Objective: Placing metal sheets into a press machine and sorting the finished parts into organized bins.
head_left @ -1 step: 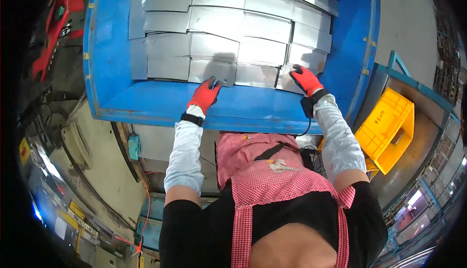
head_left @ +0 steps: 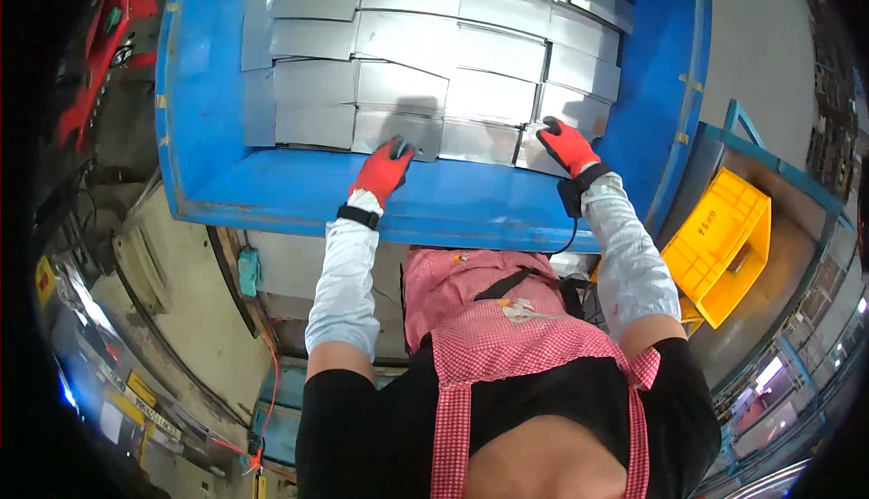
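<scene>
Thin, silvery rectangular metal sheets (head_left: 405, 87) lie in overlapping rows inside a large blue bin (head_left: 434, 193). My left hand (head_left: 383, 171), in a red glove with dark fingertips, is at the near edge of the closest row. Its fingers are curled together, and what is between them is too small to make out. Over the closest row's right end is my right hand (head_left: 570, 148), gloved the same way. Its fingers bend together above a metal sheet (head_left: 536, 157) at that corner; whether they grip its edge is hidden.
The bin's raised near rim (head_left: 434, 228) runs between my body and the sheets. Right of it, a yellow plastic crate (head_left: 720, 237) lies tilted on a metal surface (head_left: 765, 291). Red equipment (head_left: 109, 47) stands beyond the bin's left side.
</scene>
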Demonstrator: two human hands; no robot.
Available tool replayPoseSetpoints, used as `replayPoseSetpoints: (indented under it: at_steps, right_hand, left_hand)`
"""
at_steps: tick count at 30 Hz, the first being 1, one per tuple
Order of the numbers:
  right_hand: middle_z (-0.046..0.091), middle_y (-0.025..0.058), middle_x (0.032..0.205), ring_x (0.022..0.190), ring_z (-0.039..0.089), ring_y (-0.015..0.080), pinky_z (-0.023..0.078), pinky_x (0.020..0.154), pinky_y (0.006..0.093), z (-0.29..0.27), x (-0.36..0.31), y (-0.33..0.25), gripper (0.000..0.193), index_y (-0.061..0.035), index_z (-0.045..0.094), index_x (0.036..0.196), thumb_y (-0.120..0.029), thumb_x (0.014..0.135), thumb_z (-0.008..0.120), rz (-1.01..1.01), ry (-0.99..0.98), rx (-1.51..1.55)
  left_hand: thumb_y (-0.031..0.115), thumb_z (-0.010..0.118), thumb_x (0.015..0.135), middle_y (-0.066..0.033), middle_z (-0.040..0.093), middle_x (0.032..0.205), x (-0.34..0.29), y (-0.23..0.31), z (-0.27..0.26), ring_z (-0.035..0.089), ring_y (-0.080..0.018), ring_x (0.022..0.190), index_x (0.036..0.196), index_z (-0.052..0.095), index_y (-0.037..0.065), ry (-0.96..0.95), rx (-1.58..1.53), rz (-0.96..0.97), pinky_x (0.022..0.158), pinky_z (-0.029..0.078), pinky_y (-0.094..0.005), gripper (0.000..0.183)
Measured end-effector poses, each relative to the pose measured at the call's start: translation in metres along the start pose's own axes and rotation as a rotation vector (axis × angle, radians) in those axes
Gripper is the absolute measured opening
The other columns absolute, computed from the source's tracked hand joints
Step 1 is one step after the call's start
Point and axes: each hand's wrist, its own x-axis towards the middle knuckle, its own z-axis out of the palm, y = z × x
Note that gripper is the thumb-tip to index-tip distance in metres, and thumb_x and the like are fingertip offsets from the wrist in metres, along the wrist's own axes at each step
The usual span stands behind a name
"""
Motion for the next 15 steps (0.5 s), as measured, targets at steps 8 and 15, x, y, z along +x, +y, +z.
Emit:
replayPoseSetpoints:
  at_steps: [8, 15]
  right_hand:
    - [0.060, 0.0159, 0.102, 0.091, 0.058, 0.0226, 0.044, 0.080, 0.0302, -0.004, 0.087, -0.035, 0.056, -0.0063, 0.047, 0.121, -0.037, 0.076, 0.058, -0.171, -0.114, -0.003]
    - [0.059, 0.0071, 0.104, 0.095, 0.055, 0.0154, 0.042, 0.081, 0.0275, -0.102, 0.151, -0.100, 0.042, -0.0056, 0.048, 0.120, -0.028, 0.085, 0.053, -0.228, -0.109, 0.690]
  left_hand:
    - [0.033, 0.061, 0.081, 0.0052, 0.048, 0.069, 0.068, 0.062, -0.067, 0.037, -0.0049, 0.052, 0.115, 0.055, 0.009, 0.114, -0.473, 0.041, 0.046, 0.032, -0.0222, 0.042]
    - [0.038, 0.046, 0.089, -0.0126, 0.045, 0.127, 0.133, 0.010, -0.096, 0.047, -0.0249, 0.113, 0.127, 0.039, 0.002, 0.027, -0.623, 0.161, 0.092, 0.038, -0.0336, 0.053]
